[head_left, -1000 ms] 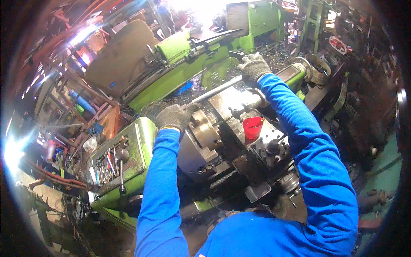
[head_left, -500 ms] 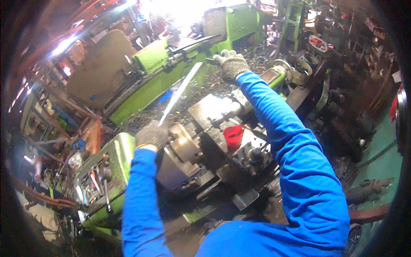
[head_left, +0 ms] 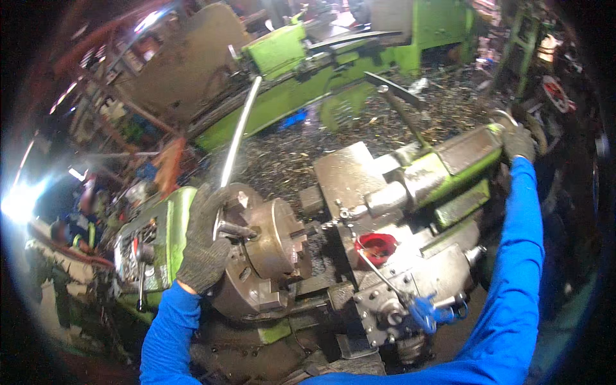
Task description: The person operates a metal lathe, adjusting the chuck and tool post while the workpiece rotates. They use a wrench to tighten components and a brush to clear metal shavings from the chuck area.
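My left hand [head_left: 204,250], in a grey knit glove, is closed around a chuck key [head_left: 235,230] whose head sits in the side of the round lathe chuck [head_left: 273,236]. A long bright bar [head_left: 240,131] rises from that key and leans away from me. My right hand [head_left: 517,144], also gloved, is at the handwheel [head_left: 503,119] on the far end of the green tailstock [head_left: 459,154]. Its fingers seem curled on the wheel's rim, though they are partly hidden. The chuck's jaws face the tailstock.
A red cup [head_left: 376,248] stands on the carriage, beside a blue-handled lever [head_left: 431,313]. Metal chips [head_left: 282,154] cover the area behind the chuck. Another green machine [head_left: 276,125] stands beyond. Tools lie on the headstock [head_left: 144,247] at left.
My right hand has gone from near the bar's upper end across to the tailstock handwheel. My left hand stays low by the bar at the chuck. The whole view has shifted.
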`<move>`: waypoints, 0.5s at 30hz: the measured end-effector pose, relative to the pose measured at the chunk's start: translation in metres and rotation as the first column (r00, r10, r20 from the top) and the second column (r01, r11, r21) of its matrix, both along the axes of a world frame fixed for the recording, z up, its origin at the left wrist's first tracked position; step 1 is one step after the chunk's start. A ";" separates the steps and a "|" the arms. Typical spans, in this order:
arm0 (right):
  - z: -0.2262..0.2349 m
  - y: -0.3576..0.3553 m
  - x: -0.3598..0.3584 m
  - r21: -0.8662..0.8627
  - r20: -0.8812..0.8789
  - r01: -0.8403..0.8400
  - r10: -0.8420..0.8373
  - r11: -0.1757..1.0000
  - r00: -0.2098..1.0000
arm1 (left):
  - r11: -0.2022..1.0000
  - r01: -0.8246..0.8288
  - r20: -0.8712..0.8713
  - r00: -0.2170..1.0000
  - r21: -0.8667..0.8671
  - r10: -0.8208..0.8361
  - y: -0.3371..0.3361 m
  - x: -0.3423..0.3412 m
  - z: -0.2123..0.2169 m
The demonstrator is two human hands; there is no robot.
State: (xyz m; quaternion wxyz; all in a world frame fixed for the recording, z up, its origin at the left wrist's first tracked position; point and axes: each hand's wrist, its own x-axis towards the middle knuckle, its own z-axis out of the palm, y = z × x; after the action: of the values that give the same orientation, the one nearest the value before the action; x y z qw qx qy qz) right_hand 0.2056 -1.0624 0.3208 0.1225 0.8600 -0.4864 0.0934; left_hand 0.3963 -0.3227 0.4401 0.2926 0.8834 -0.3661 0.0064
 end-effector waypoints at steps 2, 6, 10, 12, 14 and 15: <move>-0.025 -0.038 0.008 -0.060 -0.099 -0.048 0.042 0.997 0.994 | 0.968 -0.131 -0.118 0.987 -0.212 0.108 -0.028 -0.011 0.003; -0.076 -0.142 -0.012 -0.137 -0.196 -0.147 0.118 0.980 0.973 | 1.000 -0.005 0.149 0.989 0.013 0.003 -0.085 -0.002 0.019; -0.106 -0.208 -0.012 -0.074 0.065 -0.020 0.025 0.997 0.998 | 0.939 0.104 0.326 0.921 0.327 -0.216 -0.079 0.021 0.009; -0.095 -0.184 -0.014 -0.106 0.053 0.029 -0.024 0.994 0.998 | 0.971 -0.009 0.308 0.949 0.239 -0.067 -0.087 0.021 0.003; -0.074 -0.146 -0.005 -0.113 0.073 0.064 -0.056 0.992 0.996 | 0.979 -0.039 0.305 0.952 0.200 -0.024 -0.073 0.029 0.000; -0.066 -0.124 0.009 -0.103 0.081 0.069 -0.061 0.992 0.995 | 0.984 -0.027 0.319 0.947 0.175 -0.031 -0.067 0.029 0.003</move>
State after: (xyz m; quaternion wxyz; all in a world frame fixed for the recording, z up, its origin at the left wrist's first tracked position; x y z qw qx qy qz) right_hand 0.2146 -1.1861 0.2544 0.1519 0.8317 -0.5131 0.1484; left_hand 0.4251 -0.3896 0.4430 0.1498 0.8927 -0.4086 0.1168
